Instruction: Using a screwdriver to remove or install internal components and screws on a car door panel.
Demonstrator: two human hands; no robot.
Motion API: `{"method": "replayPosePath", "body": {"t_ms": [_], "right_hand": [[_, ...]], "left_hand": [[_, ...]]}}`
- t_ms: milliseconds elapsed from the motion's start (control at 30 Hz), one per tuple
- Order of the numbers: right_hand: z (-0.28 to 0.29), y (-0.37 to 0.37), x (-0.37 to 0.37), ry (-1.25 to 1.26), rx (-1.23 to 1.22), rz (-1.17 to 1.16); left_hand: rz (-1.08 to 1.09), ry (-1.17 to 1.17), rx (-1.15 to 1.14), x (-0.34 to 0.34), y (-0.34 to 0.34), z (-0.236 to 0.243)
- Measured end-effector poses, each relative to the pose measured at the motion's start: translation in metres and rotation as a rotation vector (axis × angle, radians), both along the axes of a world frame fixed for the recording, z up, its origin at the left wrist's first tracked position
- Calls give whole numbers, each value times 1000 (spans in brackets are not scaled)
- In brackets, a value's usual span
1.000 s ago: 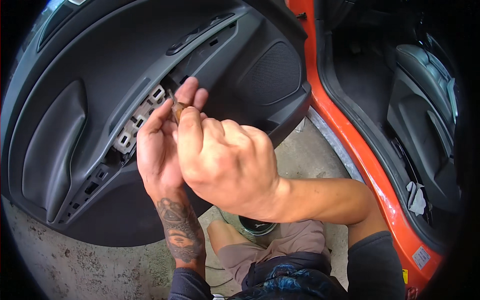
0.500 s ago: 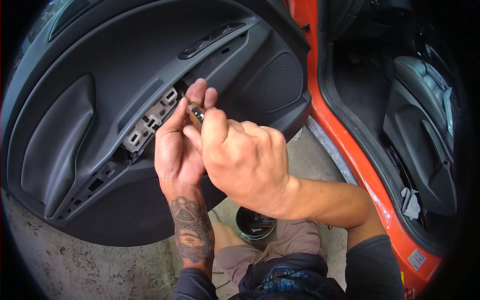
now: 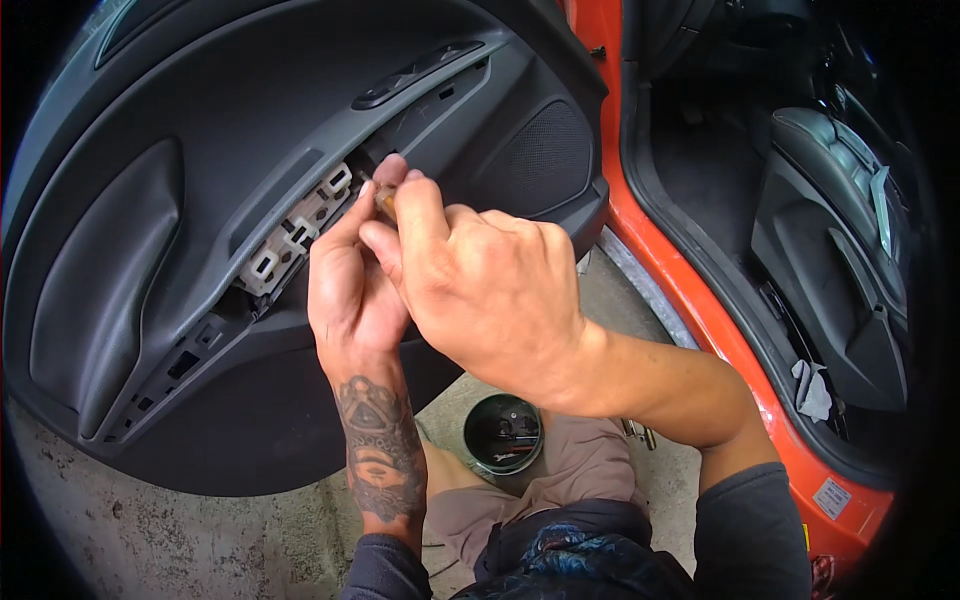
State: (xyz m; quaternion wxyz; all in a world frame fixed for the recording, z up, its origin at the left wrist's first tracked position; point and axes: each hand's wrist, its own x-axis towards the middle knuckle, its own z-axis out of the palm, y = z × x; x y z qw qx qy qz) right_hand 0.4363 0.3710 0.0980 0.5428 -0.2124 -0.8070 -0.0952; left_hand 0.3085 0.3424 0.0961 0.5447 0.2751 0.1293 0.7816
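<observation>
A screwdriver (image 3: 386, 203) with an amber handle is gripped in my right hand (image 3: 490, 285), whose closed fist hides most of the handle. Its tip points into the recess of the door's armrest. My left hand (image 3: 352, 285) is palm up below it, thumb and fingertips curled round the front of the screwdriver. The very tip and what it touches are hidden by my fingers. Just left of my left thumb, a pale bracket (image 3: 300, 233) with square holes sits in the slot of the black car door panel (image 3: 270, 90).
A dark round tub (image 3: 468, 452) with tools stands on the concrete floor (image 3: 190, 540) between my legs. To the right are the orange door sill (image 3: 690, 270) and a black seat (image 3: 825, 270). A crumpled white cloth (image 3: 811, 390) lies beside the seat.
My view has shifted a little, so the door and car frame sit slightly further left. The right fist has turned on the screwdriver and now covers more of its handle.
</observation>
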Motion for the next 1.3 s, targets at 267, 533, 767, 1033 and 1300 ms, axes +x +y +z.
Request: {"method": "replayPosePath", "body": {"t_ms": [267,533,767,1033,1300], "right_hand": [[-13,3,9,-135,181,-117],[-12,4,6,-95,-5,-62],[-7,9,14,-133,-317,137],[-10,18,11,-85,37,16],[-14,15,9,60,-46,13]], "left_hand": [[83,5,-199,-5,10,1],[17,94,-75,-8,8,-4],[183,86,-124,6,11,-3],[163,38,-144,8,13,3],[176,239,-14,14,5,-4]]}}
